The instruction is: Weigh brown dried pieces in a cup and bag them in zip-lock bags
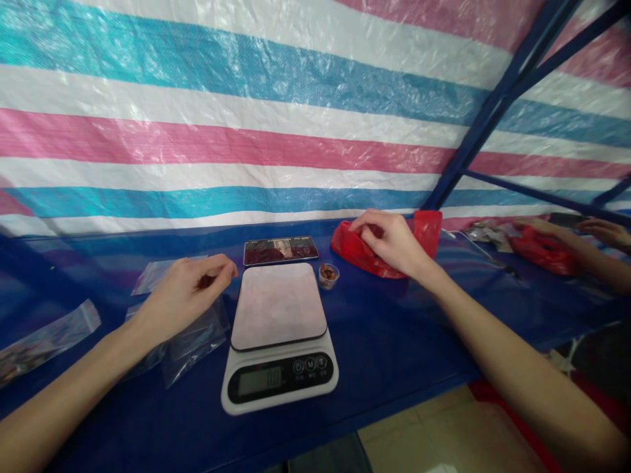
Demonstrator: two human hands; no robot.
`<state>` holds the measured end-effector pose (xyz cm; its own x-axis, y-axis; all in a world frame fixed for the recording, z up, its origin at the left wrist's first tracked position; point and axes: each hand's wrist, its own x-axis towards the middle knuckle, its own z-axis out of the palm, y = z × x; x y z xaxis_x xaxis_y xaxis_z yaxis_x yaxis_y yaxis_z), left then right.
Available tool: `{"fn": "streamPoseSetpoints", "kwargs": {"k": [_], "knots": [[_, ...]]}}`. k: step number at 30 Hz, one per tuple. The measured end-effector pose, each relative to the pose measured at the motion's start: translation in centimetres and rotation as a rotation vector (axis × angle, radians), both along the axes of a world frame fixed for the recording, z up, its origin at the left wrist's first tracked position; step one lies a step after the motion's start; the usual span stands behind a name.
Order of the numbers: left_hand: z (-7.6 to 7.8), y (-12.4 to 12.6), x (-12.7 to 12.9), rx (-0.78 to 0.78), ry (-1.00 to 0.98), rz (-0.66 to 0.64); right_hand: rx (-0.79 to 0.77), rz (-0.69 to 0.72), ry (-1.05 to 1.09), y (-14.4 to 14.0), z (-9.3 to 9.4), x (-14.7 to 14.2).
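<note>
A white digital kitchen scale [279, 309] stands in the middle of the blue table, its display reading 0.0. My left hand [190, 289] hovers beside the scale's upper left corner, over clear zip bags [194, 348]; its fingers are curled together and nothing shows in them. My right hand [387, 240] is at a red plastic bag [357, 256], fingers bent down into its folds. The fingertips are partly hidden, so what they grip cannot be made out. Between scale and red bag sits a small clear cup [328, 276] with brownish pieces inside.
Behind the scale lies a phone [280, 250] with its screen lit. A filled clear bag [49, 341] lies far left. On the right, another person's hands [537, 226] are near a second red bag [542, 253]. A blue metal frame [497, 98] stands before striped sheeting.
</note>
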<state>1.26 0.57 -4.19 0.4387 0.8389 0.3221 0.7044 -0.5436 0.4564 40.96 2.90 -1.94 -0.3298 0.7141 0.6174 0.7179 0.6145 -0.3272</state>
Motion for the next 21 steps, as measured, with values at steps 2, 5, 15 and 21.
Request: {"fn": "streamPoseSetpoints", "kwargs": {"k": [2, 5, 15, 21], "knots": [[0.0, 0.0, 0.0, 0.008, 0.033, 0.021, 0.003, 0.161, -0.026, -1.1, 0.0, -1.9], [0.1, 0.0, -0.1, 0.014, 0.056, 0.044, -0.035, 0.320, -0.115, -2.3, 0.2, -3.3], [0.1, -0.1, -0.1, -0.006, 0.087, 0.063, -0.118, 0.392, -0.235, -1.9, -0.3, -2.8], [-0.3, 0.2, -0.2, 0.002, 0.063, 0.030, -0.129, 0.357, -0.251, -2.1, -0.3, -3.0]]}}
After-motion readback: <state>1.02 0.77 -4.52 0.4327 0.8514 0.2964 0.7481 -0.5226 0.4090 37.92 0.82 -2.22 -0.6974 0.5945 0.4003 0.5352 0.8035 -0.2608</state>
